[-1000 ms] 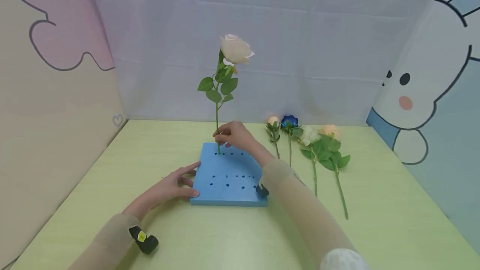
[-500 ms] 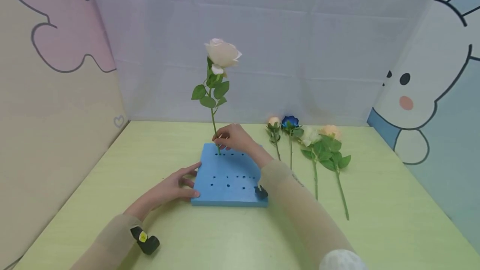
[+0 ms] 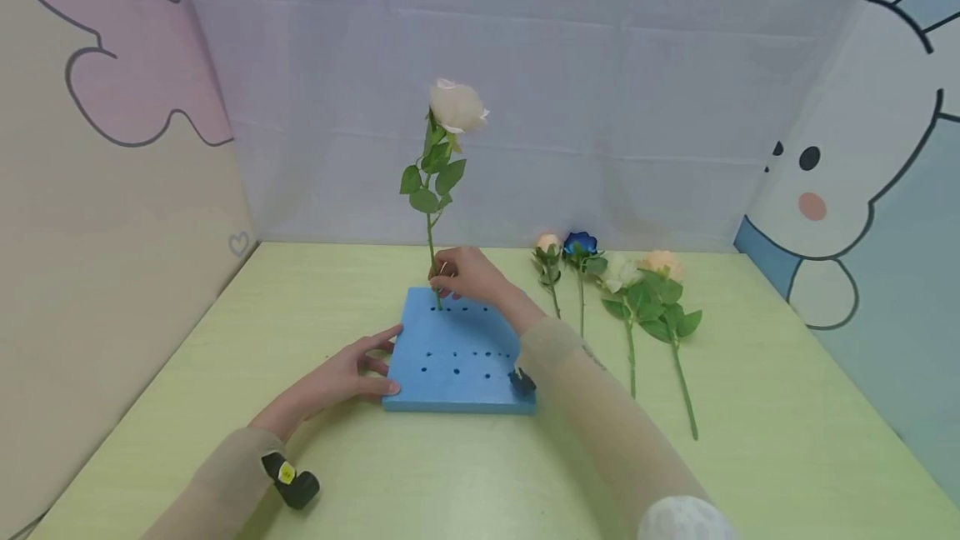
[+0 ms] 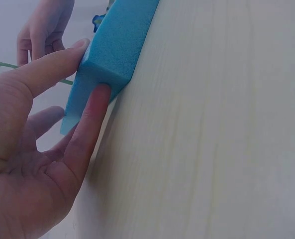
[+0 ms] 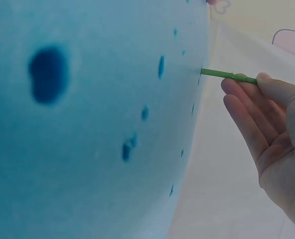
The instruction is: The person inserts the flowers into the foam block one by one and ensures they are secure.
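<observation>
In the head view a pale white rose [image 3: 457, 107] stands nearly upright, leaning slightly right at the bloom. My right hand [image 3: 472, 275] pinches its green stem low down, between thumb and fingertips. The stem's lower end [image 5: 222, 74] meets a hole near the far edge of a blue foam block [image 3: 450, 332]; how deep it sits is hidden. My left hand [image 3: 348, 373] rests against the block's left edge with fingers spread. In the left wrist view, that hand's fingers [image 4: 90, 129] look fairly straight and touch the block's corner and side.
Right of the block several flowers lie on the table [image 3: 765, 407]: a small peach rose [image 3: 548, 243], a blue rose [image 3: 581, 243], a white flower [image 3: 621, 272] and a peach flower [image 3: 662, 263]. Rows of holes [image 3: 456, 371] mark the block. A pale curtain [image 3: 600, 107] hangs behind.
The rose bloom swung left, then partly back right, and its head is a little lower than a second ago. Both hands stay at nearly the same places.
</observation>
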`<state>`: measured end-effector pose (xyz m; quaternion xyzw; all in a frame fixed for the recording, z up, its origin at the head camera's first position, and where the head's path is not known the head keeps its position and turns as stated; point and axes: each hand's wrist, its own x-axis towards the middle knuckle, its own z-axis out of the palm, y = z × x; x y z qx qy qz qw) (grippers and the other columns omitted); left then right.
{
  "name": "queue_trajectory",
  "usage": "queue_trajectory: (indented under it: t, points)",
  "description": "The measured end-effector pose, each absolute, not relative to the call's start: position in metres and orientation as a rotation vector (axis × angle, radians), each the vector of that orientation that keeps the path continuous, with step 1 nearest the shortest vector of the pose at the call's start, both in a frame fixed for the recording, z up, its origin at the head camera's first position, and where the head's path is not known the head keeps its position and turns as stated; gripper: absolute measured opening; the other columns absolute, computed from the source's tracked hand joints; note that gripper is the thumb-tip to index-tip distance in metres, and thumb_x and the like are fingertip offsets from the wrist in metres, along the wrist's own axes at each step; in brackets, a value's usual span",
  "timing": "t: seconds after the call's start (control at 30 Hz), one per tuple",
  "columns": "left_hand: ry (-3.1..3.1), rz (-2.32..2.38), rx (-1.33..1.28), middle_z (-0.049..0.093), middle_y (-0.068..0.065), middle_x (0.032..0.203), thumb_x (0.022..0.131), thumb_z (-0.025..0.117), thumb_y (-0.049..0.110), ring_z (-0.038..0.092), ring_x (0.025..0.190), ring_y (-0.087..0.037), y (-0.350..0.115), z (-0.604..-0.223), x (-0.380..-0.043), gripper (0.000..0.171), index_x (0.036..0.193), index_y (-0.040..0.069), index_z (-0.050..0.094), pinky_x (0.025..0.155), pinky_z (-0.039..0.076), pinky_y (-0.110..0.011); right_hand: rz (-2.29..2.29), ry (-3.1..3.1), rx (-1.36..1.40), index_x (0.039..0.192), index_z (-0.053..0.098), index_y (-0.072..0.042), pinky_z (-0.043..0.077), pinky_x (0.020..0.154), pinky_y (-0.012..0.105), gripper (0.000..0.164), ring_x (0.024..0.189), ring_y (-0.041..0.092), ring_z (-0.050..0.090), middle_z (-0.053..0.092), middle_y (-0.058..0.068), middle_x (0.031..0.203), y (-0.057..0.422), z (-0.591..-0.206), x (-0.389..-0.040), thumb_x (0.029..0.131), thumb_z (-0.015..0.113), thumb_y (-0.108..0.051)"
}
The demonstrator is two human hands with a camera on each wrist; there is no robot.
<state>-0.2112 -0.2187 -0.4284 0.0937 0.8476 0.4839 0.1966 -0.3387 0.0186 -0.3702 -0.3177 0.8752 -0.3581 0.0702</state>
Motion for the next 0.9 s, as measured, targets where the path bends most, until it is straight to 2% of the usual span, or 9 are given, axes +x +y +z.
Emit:
queue_trajectory:
  t: [0.37, 0.57, 0.9]
  points:
    - [2.363, 1.358, 0.267, 0.037, -0.017, 0.151, 0.084, 0.079, 0.033, 0.052, 0.121, -0.027, -0.2189, -0.4252, -0.2123, 0.093, 0.158, 0.026, 0.023, 0.087, 0.058, -0.034, -1.039, 2.615, -0.951, 0.094, 0.067, -0.007, 0.061, 0.069, 0.033, 0.009, 0.087, 0.027, 0.074, 0.075, 0.013, 0.094, 0.0178, -0.3641, -0.3392, 0.097, 0.063, -0.015]
    - [2.368, 1.353, 0.270, 0.037, -0.017, 0.151, 0.084, 0.079, 0.034, 0.052, 0.120, -0.026, -0.2194, -0.4271, -0.2129, 0.092, 0.158, 0.027, 0.024, 0.087, 0.058, -0.034, -1.011, 2.644, -0.970, 0.092, 0.065, -0.007, 0.058, 0.063, 0.024, 0.009, 0.081, 0.022, 0.074, 0.075, 0.011, 0.092, 0.0159, -0.3682, -0.3411, 0.097, 0.063, -0.015]
    - [2.385, 1.348, 0.259, 0.039, -0.016, 0.150, 0.084, 0.078, 0.035, 0.052, 0.120, -0.025, -0.2176, -0.4295, -0.2113, 0.092, 0.158, 0.029, 0.024, 0.087, 0.058, -0.034, -0.982, 2.732, -0.940, 0.087, 0.061, -0.006, 0.055, 0.060, 0.022, 0.013, 0.071, 0.018, 0.072, 0.075, 0.010, 0.090, 0.0115, -0.3714, -0.3358, 0.097, 0.062, -0.014]
